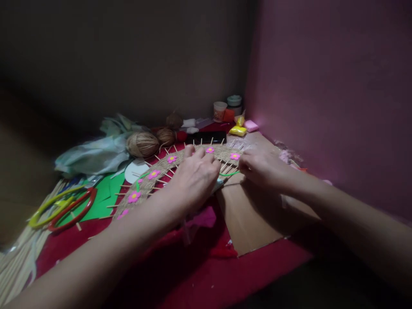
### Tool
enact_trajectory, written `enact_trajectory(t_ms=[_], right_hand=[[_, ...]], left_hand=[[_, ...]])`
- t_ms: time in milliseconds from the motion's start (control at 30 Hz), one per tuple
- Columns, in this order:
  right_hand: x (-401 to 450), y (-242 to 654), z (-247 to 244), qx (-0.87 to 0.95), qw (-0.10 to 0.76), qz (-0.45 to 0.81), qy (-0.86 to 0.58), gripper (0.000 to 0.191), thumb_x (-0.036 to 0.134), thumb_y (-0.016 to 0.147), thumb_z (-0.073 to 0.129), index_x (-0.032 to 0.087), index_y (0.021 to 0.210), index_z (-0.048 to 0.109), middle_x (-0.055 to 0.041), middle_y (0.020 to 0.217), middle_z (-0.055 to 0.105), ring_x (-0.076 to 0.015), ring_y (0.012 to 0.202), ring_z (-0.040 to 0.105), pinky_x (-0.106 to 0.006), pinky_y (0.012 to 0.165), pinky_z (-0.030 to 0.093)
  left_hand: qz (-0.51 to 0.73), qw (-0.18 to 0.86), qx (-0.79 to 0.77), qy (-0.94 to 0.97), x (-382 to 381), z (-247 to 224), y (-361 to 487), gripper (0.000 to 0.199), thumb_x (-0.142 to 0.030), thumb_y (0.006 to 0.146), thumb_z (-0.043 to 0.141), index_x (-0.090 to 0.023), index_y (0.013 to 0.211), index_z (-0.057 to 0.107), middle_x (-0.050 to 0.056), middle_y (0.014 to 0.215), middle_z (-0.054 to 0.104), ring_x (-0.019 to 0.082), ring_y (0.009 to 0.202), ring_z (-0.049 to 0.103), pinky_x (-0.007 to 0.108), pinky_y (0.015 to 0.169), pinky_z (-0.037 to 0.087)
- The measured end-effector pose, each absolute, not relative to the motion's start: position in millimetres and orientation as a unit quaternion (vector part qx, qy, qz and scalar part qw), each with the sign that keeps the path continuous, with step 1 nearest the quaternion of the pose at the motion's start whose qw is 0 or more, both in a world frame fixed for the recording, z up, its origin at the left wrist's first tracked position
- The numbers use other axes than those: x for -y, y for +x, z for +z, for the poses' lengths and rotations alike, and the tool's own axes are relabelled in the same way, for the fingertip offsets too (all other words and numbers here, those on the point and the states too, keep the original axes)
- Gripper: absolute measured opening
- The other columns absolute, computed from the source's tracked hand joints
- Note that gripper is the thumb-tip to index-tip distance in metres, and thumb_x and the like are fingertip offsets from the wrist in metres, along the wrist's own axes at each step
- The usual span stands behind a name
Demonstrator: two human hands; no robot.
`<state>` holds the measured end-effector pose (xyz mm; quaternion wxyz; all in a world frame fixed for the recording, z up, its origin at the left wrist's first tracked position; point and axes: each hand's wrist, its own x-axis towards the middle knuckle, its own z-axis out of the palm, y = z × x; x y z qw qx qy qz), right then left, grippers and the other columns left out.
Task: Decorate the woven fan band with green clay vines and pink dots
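A curved band (167, 165) wound with jute twine, with thin wooden sticks poking out on both sides, lies across the table. Pink flowers (153, 174) with yellow centres and bits of green sit along it. My left hand (198, 174) is closed over the band's inner edge, its fingertips mostly hidden. At the right end of the band my right hand (259, 166) is pinched. A thin soft green strip (230, 174) spans the gap between both hands, one end at the fingers of each.
Cardboard (251, 227) lies on the red cloth (273, 266). Twine balls (142, 144), a phone (210, 137), a paper cup (220, 111) and yellow packets (238, 130) stand behind. Red-handled (74, 210) and yellow-rimmed loops, green sheets (107, 193) and sticks (19, 266) lie left. Walls close the back and right.
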<state>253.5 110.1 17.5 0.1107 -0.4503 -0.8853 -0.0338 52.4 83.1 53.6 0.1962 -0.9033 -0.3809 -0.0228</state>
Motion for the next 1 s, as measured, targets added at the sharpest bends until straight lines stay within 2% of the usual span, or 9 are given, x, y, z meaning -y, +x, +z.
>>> enact_trajectory(t_ms=[100, 267, 600, 800, 1000], right_hand=[[-131, 245, 29, 0.890, 0.114, -0.029, -0.441, 0.014, 0.013, 0.081, 0.046, 0.018, 0.071, 0.055, -0.0055, 0.076, 0.057, -0.0148, 0.065, 0.042, -0.029, 0.055, 0.026], [-151, 239, 34, 0.898, 0.107, -0.012, -0.426, 0.013, 0.014, 0.079, 0.049, 0.018, 0.068, 0.054, -0.0033, 0.074, 0.055, -0.0126, 0.061, 0.039, -0.028, 0.055, 0.025], [-166, 244, 7, 0.904, 0.135, 0.024, -0.405, 0.014, 0.014, 0.081, 0.047, 0.017, 0.071, 0.056, -0.0052, 0.077, 0.054, -0.0148, 0.068, 0.044, -0.028, 0.061, 0.030], [-160, 244, 16, 0.893, 0.142, 0.032, -0.426, 0.014, 0.015, 0.081, 0.049, 0.017, 0.071, 0.058, -0.0035, 0.075, 0.055, -0.0134, 0.064, 0.043, -0.029, 0.058, 0.030], [-158, 245, 25, 0.890, 0.139, 0.049, -0.432, 0.016, 0.011, 0.080, 0.051, 0.018, 0.073, 0.063, -0.0035, 0.078, 0.061, -0.0134, 0.066, 0.048, -0.028, 0.061, 0.035]], left_hand=[[-0.011, 0.218, 0.404, -0.888, -105, 57, 47, 0.014, -0.009, 0.083, 0.049, -0.014, 0.078, 0.061, 0.009, 0.077, 0.063, 0.025, 0.078, 0.053, 0.042, 0.076, 0.035], [-0.022, 0.219, 0.404, -0.888, -137, 48, 37, 0.011, -0.024, 0.080, 0.058, -0.015, 0.077, 0.062, 0.008, 0.074, 0.062, 0.027, 0.081, 0.053, 0.044, 0.078, 0.034], [-0.038, 0.233, 0.384, -0.892, -150, 34, 34, 0.011, -0.019, 0.079, 0.052, -0.016, 0.075, 0.061, 0.007, 0.071, 0.062, 0.024, 0.076, 0.053, 0.041, 0.075, 0.034], [-0.027, 0.217, 0.395, -0.892, -145, 37, 38, 0.012, -0.021, 0.080, 0.053, -0.015, 0.073, 0.061, 0.008, 0.072, 0.061, 0.025, 0.080, 0.052, 0.044, 0.080, 0.033], [-0.033, 0.206, 0.394, -0.895, -145, 38, 38, 0.013, -0.026, 0.079, 0.055, -0.016, 0.073, 0.060, 0.007, 0.072, 0.060, 0.025, 0.080, 0.051, 0.045, 0.080, 0.032]])
